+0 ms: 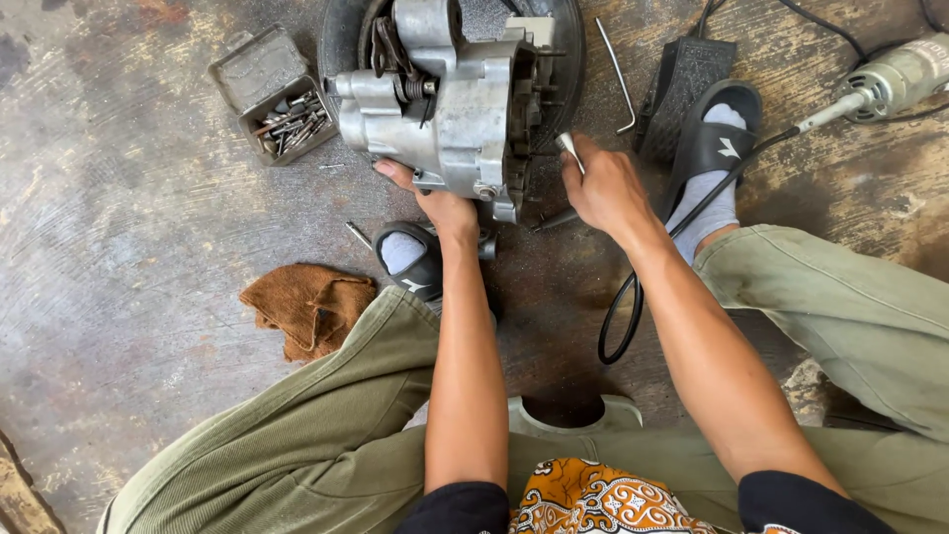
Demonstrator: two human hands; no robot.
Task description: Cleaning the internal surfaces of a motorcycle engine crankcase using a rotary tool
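Left hand [435,198] clasps the engine casing [445,99] at its 6 o'clock edge; right hand [603,188], at 3 o'clock, grips a grinder handpiece [569,148] pointing toward it.

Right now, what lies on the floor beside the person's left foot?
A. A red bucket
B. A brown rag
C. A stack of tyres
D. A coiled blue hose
B: a crumpled brown rag lies on the concrete just left of the left foot, while the left hand steadies the engine case.
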